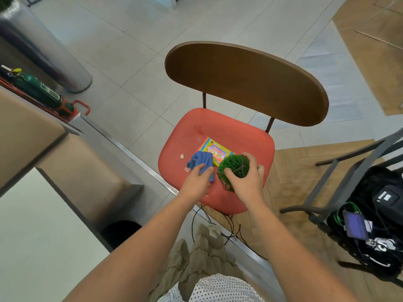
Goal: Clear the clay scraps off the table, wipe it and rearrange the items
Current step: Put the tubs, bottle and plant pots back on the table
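Head view, looking straight down, and the action is on a red chair seat (218,127) rather than the white surface (32,214), which sits well apart at the lower left. 4 things are gathered on the seat's near half. There's a blue cloth (200,160), crumpled and bunched. Behind it lies a bright yellow wipes packet (218,150) with colourful print, flat on the seat, its near edge tucked under both the cloth and the ball. To the right is a green ball (234,165), round and bristly like fake grass, with thin black wire showing around its lower side. And a small pale clay scrap (182,156) lies alone on the red, just left of the cloth.

Now the hands. The left hand (196,177) comes in from below, fingers laid over the cloth's near edge, with blue showing beside them. Whether it's pinching the cloth or only pressing on it, I can't tell. The clay scrap is near this hand but not touching it.

The right hand (246,182) is wrapped around the green ball, thumb on its left side and fingers curled over the right, a clear grasp. The 2 hands are just beside each other, not touching.

The chair's brown backrest (246,83) curves across behind, and a black bag (381,203) with cables sits at far right.
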The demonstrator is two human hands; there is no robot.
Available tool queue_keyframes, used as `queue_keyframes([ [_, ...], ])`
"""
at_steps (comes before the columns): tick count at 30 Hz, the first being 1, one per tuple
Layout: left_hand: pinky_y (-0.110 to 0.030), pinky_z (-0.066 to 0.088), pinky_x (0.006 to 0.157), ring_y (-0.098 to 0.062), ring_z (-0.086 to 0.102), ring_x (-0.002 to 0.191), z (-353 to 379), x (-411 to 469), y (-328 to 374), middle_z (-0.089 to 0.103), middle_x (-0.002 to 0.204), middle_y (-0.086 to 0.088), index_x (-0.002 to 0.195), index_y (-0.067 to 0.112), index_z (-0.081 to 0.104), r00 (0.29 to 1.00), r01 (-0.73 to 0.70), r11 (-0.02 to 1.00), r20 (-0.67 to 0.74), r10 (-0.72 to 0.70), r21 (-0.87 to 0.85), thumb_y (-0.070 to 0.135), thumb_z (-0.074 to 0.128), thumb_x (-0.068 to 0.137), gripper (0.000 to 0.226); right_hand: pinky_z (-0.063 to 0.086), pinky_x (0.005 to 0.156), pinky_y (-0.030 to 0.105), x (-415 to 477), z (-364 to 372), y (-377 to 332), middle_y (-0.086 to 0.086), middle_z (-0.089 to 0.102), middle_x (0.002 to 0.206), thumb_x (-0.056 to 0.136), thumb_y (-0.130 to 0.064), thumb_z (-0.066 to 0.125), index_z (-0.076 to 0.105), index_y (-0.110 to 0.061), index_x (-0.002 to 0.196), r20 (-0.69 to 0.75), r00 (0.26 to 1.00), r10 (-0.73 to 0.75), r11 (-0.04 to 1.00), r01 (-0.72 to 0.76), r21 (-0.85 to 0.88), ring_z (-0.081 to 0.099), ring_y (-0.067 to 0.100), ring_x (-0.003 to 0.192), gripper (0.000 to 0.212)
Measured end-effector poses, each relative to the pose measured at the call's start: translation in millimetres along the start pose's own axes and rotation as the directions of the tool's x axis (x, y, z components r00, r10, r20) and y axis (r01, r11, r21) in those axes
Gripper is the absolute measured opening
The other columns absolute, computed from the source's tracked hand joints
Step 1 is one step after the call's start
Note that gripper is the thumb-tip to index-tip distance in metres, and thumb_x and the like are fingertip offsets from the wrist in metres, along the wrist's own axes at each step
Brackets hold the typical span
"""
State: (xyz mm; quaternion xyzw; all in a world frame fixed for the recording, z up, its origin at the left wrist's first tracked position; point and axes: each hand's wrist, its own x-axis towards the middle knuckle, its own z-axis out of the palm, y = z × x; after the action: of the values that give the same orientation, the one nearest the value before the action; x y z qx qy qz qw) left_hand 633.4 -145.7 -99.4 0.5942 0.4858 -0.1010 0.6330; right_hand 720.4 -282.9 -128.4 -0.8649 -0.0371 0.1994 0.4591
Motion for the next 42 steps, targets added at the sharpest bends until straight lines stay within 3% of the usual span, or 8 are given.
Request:
queue_keyframes([
  [3, -0.050, 0.056, 0.098, -0.029, 0.066, 0.117, -13, -8, 1, 0.064, 0.132, -0.004, 0.143, 0.035, 0.050, 1.000, 0.024, 0.997, -0.012, -0.025, -0.078, 0.068, 0.059, 0.082, 0.070, 0.039, 0.092, 0.022, -17, 11, -20, 0.000, 0.041, 0.120, 0.078, -0.038, 0.084, 0.047, -0.045, 0.138, 0.067, 0.995, -0.080, 0.995, 0.076, 0.058, 0.052, 0.012, 0.105, 0.071],
  [10, -0.046, 0.062, 0.090, -0.023, 0.074, 0.100, -68, -47, -8, 0.075, 0.113, 0.000, 0.122, 0.033, 0.068, 0.991, 0.007, 0.934, -0.120, -0.053, -0.357, 0.066, 0.049, 0.096, 0.046, 0.029, 0.082, -0.007, -55, 60, -71, -0.001, 0.043, 0.127, 0.079, -0.030, 0.084, 0.051, -0.037, 0.139, 0.221, 0.943, -0.250, 0.961, 0.215, 0.172, 0.043, -0.017, 0.110, 0.068],
  [15, -0.048, 0.062, 0.089, -0.024, 0.074, 0.105, -115, -79, -38, 0.076, 0.116, -0.002, 0.124, 0.032, 0.070, 0.984, -0.079, 0.837, -0.179, -0.023, -0.542, 0.062, 0.050, 0.099, 0.044, 0.044, 0.102, 0.019, -92, 102, -96, 0.000, 0.047, 0.126, 0.077, -0.038, 0.084, 0.049, -0.047, 0.134, 0.351, 0.866, -0.358, 0.930, 0.296, 0.219, 0.049, -0.001, 0.114, 0.067],
  [20, -0.040, 0.062, 0.081, -0.022, 0.075, 0.105, -164, -113, -77, 0.074, 0.121, -0.003, 0.129, 0.034, 0.066, 0.958, -0.168, 0.784, -0.286, -0.013, -0.598, 0.063, 0.057, 0.094, 0.047, 0.037, 0.081, -0.004, -141, 141, -118, -0.004, 0.044, 0.126, 0.083, -0.035, 0.081, 0.046, -0.047, 0.137, 0.497, 0.770, -0.400, 0.915, 0.303, 0.267, 0.050, -0.003, 0.111, 0.066],
  [26, -0.038, 0.061, 0.075, -0.031, 0.071, 0.109, -230, -167, -134, 0.071, 0.124, -0.002, 0.130, 0.035, 0.063, 0.900, -0.291, 0.708, -0.436, -0.025, -0.643, 0.053, 0.063, 0.095, 0.039, 0.037, 0.078, -0.005, -218, 191, -142, 0.000, 0.044, 0.130, 0.092, -0.040, 0.072, 0.043, -0.040, 0.142, 0.639, 0.628, -0.445, 0.894, 0.351, 0.278, 0.045, -0.007, 0.111, 0.058],
  [31, -0.034, 0.062, 0.071, -0.030, 0.069, 0.114, -289, -219, -202, 0.068, 0.126, 0.004, 0.131, 0.037, 0.062, 0.845, -0.370, 0.663, -0.532, -0.051, -0.651, 0.050, 0.062, 0.098, 0.036, 0.049, 0.099, 0.027, -296, 243, -147, 0.000, 0.047, 0.131, 0.097, -0.052, 0.059, 0.046, -0.044, 0.136, 0.714, 0.516, -0.473, 0.875, 0.368, 0.314, 0.049, 0.005, 0.120, 0.042],
  [36, -0.035, 0.063, 0.073, -0.028, 0.065, 0.119, -341, -272, -282, 0.066, 0.130, 0.004, 0.133, 0.037, 0.062, 0.814, -0.401, 0.659, -0.577, -0.062, -0.637, 0.049, 0.065, 0.097, 0.038, 0.053, 0.102, 0.041, -392, 296, -135, -0.003, 0.048, 0.130, 0.100, -0.047, 0.057, 0.047, -0.046, 0.132, 0.766, 0.504, -0.400, 0.914, 0.282, 0.291, 0.052, 0.009, 0.119, 0.034],
  [42, -0.036, 0.063, 0.074, -0.026, 0.065, 0.119, -393, -326, -360, 0.066, 0.131, 0.003, 0.134, 0.037, 0.062, 0.779, -0.440, 0.642, -0.623, -0.076, -0.628, 0.048, 0.069, 0.094, 0.042, 0.046, 0.089, 0.024, -489, 342, -127, 0.000, 0.046, 0.132, 0.102, -0.042, 0.054, 0.046, -0.036, 0.140, 0.805, 0.496, -0.326, 0.941, 0.251, 0.226, 0.050, 0.016, 0.123, 0.039],
])
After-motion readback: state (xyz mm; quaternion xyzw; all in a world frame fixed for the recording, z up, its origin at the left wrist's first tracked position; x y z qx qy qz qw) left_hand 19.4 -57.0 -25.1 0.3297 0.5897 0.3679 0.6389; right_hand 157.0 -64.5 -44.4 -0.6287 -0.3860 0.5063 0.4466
